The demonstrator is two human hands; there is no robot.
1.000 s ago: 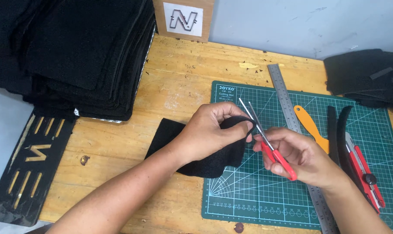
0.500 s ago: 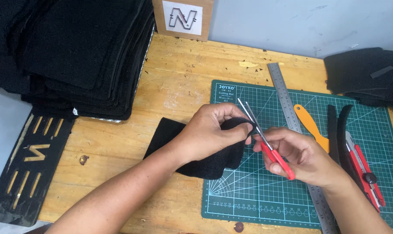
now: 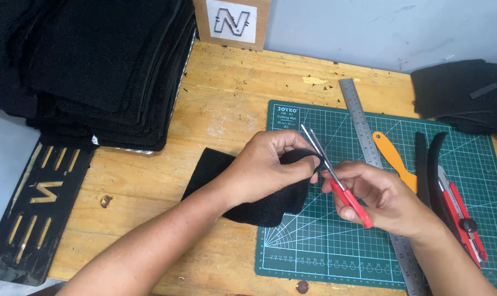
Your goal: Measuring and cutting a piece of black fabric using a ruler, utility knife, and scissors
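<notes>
Gripping a fuzzy black felt piece (image 3: 248, 189) that lies half on the green gridded cutting mat (image 3: 336, 246), the left hand (image 3: 265, 167) pinches its folded edge between closed fingers, while the right hand (image 3: 383, 197) is curled around one pair of red-handled steel scissors (image 3: 336, 178), blades slightly parted at the felt. Around them lie one long metal ruler (image 3: 363, 131), one orange plastic scraper (image 3: 394, 159), one red utility knife (image 3: 462, 214) and a tall stack of black felt sheets (image 3: 95, 66) on the wooden table (image 3: 226, 98).
</notes>
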